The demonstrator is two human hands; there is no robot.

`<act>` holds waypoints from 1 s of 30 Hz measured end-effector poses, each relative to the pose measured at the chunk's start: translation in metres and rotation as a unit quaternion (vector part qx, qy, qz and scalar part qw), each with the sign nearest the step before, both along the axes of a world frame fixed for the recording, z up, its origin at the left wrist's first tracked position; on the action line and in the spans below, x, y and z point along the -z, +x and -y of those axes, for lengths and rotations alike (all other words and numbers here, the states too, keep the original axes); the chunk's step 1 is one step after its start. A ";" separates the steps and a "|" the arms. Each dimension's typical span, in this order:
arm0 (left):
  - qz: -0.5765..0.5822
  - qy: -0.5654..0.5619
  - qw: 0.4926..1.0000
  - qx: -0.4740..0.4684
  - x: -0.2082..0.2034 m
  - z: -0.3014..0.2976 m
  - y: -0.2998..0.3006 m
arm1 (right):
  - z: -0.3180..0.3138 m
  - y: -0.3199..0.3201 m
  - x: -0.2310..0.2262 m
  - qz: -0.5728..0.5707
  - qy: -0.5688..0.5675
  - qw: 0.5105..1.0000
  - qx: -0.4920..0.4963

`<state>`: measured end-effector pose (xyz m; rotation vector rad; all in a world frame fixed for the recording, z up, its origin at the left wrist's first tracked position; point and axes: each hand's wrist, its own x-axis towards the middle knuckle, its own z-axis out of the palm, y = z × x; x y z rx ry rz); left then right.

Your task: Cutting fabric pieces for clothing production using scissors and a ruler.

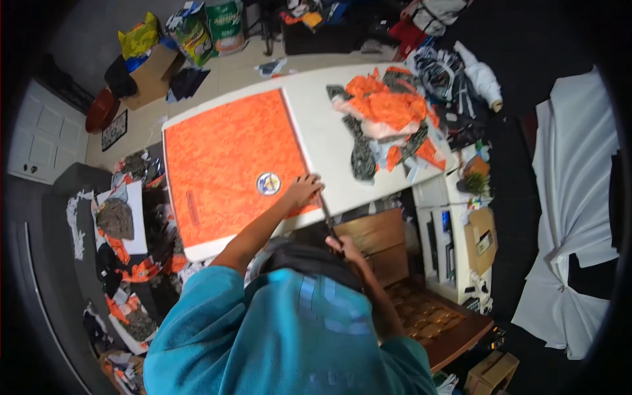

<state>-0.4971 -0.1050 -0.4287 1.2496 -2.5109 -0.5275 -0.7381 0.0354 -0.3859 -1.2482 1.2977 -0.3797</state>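
A flat panel of orange patterned fabric (224,151) lies on the white table, with a round white-and-blue emblem (268,184) near its lower right. Along its right edge runs a narrow dark strip (327,214), which continues past the table's near edge. My left hand (304,191) is at that edge near the corner, fingers curled down onto the strip. Off the table, closer to my body, my right hand (345,249) is closed around the strip's lower end. Between both hands the strip looks stretched straight.
A heap of orange, pink and dark patterned scraps (388,118) covers the table's right part. A brown woven-leather seat (421,316) stands at my right, beside a white shelf unit (438,243). Fabric pieces and a dark cap (116,217) lie at the left.
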 end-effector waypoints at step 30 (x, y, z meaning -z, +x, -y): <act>0.026 0.055 0.998 0.004 -0.008 0.006 0.006 | 0.008 0.014 -0.012 -0.006 0.092 0.996 0.001</act>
